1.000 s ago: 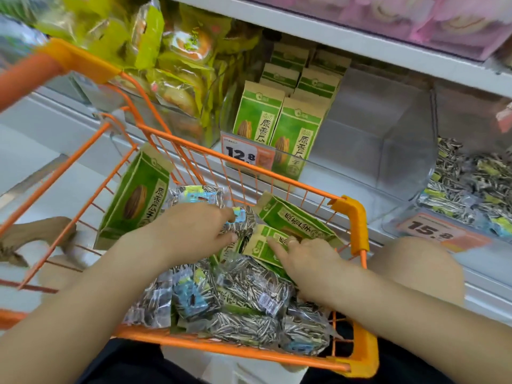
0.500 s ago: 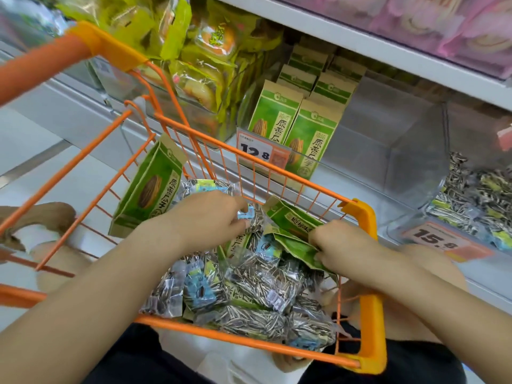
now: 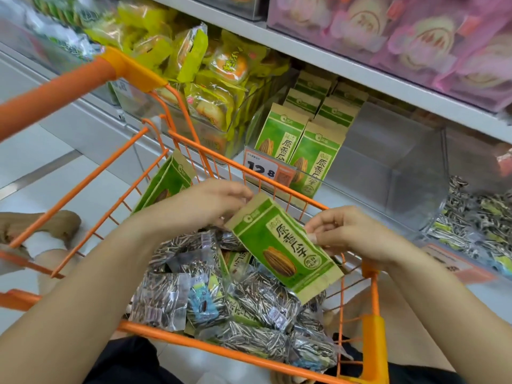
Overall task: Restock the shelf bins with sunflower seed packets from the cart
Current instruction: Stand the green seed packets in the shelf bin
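Note:
A green paper sunflower seed packet (image 3: 282, 245) is lifted above the orange cart (image 3: 372, 322). My left hand (image 3: 205, 206) pinches its top corner and my right hand (image 3: 352, 231) pinches its right edge. Under it the cart holds several clear bags of striped seeds (image 3: 255, 303) and another green packet (image 3: 166, 184) leaning on the cart's far side. On the shelf, a clear bin (image 3: 388, 167) holds upright green packets (image 3: 313, 156) in its left half; its right half is bare.
A price tag reading 12.8 (image 3: 263, 169) hangs on the bin front. Yellow snack packs (image 3: 210, 87) fill the bin to the left. Clear seed bags (image 3: 476, 217) fill the bin to the right. Pink packs (image 3: 415, 37) sit on the shelf above.
Both hands have lifted one green packet out of the pile in the cart. It now hangs tilted above the clear bags. The view has tilted up toward the shelf.

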Available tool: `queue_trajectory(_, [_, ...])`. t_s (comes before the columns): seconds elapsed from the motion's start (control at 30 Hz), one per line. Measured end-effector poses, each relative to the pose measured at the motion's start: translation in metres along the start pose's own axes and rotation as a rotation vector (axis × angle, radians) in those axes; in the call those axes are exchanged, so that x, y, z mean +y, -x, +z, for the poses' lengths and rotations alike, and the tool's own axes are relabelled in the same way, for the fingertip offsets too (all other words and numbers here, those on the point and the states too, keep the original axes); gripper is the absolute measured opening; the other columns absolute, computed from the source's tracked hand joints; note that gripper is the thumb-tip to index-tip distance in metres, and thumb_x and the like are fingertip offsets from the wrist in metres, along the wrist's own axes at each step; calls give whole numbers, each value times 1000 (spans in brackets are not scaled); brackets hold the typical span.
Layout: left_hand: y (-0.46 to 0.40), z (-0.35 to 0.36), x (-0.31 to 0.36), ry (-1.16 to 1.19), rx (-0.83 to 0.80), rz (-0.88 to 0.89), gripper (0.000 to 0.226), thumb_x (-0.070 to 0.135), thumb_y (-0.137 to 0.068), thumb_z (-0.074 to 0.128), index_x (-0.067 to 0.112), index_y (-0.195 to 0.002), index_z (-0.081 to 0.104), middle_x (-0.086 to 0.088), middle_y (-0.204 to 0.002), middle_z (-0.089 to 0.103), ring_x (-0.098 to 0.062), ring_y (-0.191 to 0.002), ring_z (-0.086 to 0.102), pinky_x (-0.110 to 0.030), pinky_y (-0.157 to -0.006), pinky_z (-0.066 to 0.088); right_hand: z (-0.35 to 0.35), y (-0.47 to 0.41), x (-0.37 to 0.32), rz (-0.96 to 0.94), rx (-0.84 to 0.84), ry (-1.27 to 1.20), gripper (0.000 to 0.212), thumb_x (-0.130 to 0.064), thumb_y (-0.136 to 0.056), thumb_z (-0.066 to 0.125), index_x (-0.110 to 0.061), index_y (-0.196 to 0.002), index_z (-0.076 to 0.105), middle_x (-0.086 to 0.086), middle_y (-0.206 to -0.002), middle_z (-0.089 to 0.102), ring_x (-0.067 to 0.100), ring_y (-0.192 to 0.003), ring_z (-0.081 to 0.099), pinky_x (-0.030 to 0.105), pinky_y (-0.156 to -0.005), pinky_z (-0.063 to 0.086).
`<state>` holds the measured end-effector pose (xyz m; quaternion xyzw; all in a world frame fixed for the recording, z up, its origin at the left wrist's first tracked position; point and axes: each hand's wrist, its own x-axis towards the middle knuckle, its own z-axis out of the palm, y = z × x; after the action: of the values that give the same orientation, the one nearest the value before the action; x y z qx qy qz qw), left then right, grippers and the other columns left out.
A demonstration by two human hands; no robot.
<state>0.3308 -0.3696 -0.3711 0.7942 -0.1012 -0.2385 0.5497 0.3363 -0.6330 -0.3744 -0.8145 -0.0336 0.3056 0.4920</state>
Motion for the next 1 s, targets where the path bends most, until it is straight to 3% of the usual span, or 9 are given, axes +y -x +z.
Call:
queue_trajectory(0.07, [1, -2, 4, 99, 47, 20, 17, 30, -91, 59, 24, -105, 67, 5, -97, 74, -12, -90, 70, -30, -79, 56, 4, -5, 4, 33, 0, -107, 11, -7, -76, 75, -15, -83, 71, 6, -77, 66, 11, -65, 61, 21, -57, 50])
queue_trajectory(0.13, [0, 0, 2, 35, 100, 59, 13, 22, -92, 61, 16, -100, 69, 3, -87, 75, -10, -81, 71, -23, -70, 56, 12, -8, 2, 26, -3, -185, 8, -11, -78, 73, -16, -85, 72, 5, -81, 69, 12, -70, 63, 21, -56, 51])
queue_trajectory(0.23, [-4, -2, -7, -87, 232, 38, 15, 20, -90, 64, 7, -92, 72, -7, -86, 75, -22, -83, 72, -44, -81, 56, 27, -9, -10, -13, -24, -239, 17, -28, -91, 59, -16, -90, 72, 0, -82, 74, 9, -65, 66, 17, -48, 47])
queue_trajectory(0.37, [0, -1, -2, -111, 303, -4, 17, 32, -85, 64, 18, -82, 72, -4, -81, 74, -22, -80, 71, -47, -81, 55, 38, -17, -23, -70, -95, -246, 37, -39, -72, 69, -13, -99, 73, 15, -93, 74, 26, -77, 70, 32, -69, 58])
queue_trajectory(0.47, [10, -5, 5, -546, 508, 36, 23, 39, -93, 53, 23, -86, 68, 1, -80, 71, -18, -79, 66, -40, -73, 53, 43, -30, -24, -86, -20, -349, 39, -28, -69, 73, -5, -100, 70, 19, -90, 73, 25, -68, 70, 33, -65, 59])
queue_trajectory(0.6, [31, -36, 4, -976, 875, -55, 22, 32, -95, 51, 16, -105, 63, -7, -96, 70, -33, -93, 62, -39, -73, 47, 47, -38, -17, -107, 128, -536, 44, -25, -72, 70, 4, -104, 66, 25, -93, 71, 25, -64, 67, 31, -61, 58])
queue_trajectory(0.8, [28, -44, -14, -1135, 679, -363, 30, 31, -92, 57, 11, -114, 59, -13, -101, 67, -34, -97, 61, -38, -68, 46, 45, -42, -12, -192, 250, -538, 19, -20, -84, 65, -9, -98, 70, 9, -82, 75, 17, -64, 69, 23, -59, 57])
queue_trajectory(0.9, [19, -34, -19, -1158, 682, -391, 31, 32, -92, 57, 9, -113, 56, -13, -101, 64, -34, -96, 60, -35, -62, 40, 48, -41, -11, -241, 275, -528, 12, -19, -85, 64, -13, -94, 70, 6, -80, 75, 16, -65, 70, 23, -60, 57])
queue_trajectory(1.0, [16, -27, -22, -1183, 742, -282, 22, 28, -92, 57, 10, -105, 58, -10, -105, 59, -31, -101, 54, -34, -62, 37, 48, -41, -12, -303, 309, -533, 12, -19, -86, 63, -14, -96, 69, 3, -79, 75, 12, -65, 70, 22, -60, 57])
